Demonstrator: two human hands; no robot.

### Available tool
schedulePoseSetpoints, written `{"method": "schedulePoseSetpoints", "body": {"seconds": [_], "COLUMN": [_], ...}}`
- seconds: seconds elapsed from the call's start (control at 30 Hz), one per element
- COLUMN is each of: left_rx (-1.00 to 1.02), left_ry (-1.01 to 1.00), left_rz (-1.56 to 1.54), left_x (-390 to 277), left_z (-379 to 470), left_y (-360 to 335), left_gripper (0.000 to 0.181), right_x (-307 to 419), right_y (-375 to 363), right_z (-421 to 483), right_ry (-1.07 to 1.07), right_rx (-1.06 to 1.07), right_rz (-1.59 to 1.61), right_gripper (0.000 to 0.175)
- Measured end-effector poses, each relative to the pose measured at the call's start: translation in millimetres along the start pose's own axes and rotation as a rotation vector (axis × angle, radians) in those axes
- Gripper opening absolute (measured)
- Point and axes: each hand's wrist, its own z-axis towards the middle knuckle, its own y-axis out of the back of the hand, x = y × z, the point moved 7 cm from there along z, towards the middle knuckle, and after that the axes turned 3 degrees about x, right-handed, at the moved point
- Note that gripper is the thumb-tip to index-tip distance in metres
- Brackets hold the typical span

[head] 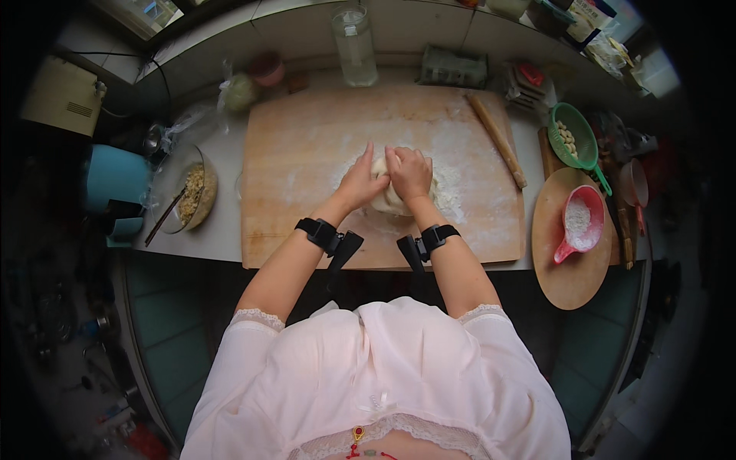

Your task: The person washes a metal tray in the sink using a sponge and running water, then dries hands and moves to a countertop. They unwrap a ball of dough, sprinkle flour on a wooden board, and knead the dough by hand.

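Note:
A pale lump of dough (392,203) lies near the middle of a large wooden board (299,149), with loose white flour (450,192) scattered around it. My left hand (363,179) grips the dough's left side, thumb pointing away from me. Pressed over the top and right side of the same lump is my right hand (411,173), its fingers curled. Both hands partly cover the dough, so its full shape is hidden. Farther right on the board, a wooden rolling pin (495,140) lies at a slant, touched by neither hand.
At left stands a glass bowl (210,167) of chopped filling with chopsticks (165,217). At right, a pink scoop (581,224) of flour sits on an oval wooden board (555,276). Behind it is a green strainer (582,129) of pale pieces. A tall glass jar (355,49) stands behind the board.

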Motion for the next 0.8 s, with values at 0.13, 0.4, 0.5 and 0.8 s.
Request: {"method": "schedulePoseSetpoints", "body": {"seconds": [0.13,0.4,0.5,0.8], "left_rx": [-0.040,0.040,-0.118,0.011], "left_ry": [0.037,-0.122,-0.188,-0.125], "left_rz": [-0.408,-0.272,-0.117,-0.787], "left_x": [-6,-29,-37,-38], "left_z": [-16,-93,-95,-16], "left_y": [14,-65,-69,3], "left_gripper": [0.081,0.070,0.073,0.072], "right_x": [-48,-8,-6,-34], "right_y": [0,65,72,30], "right_z": [-18,-113,-103,-52], "right_ry": [-0.264,0.149,0.085,-0.341], "right_rx": [-0.150,-0.085,-0.025,-0.161], "right_rz": [1.019,-0.169,-0.209,1.505], "right_gripper": [0.035,0.040,0.036,0.032]}}
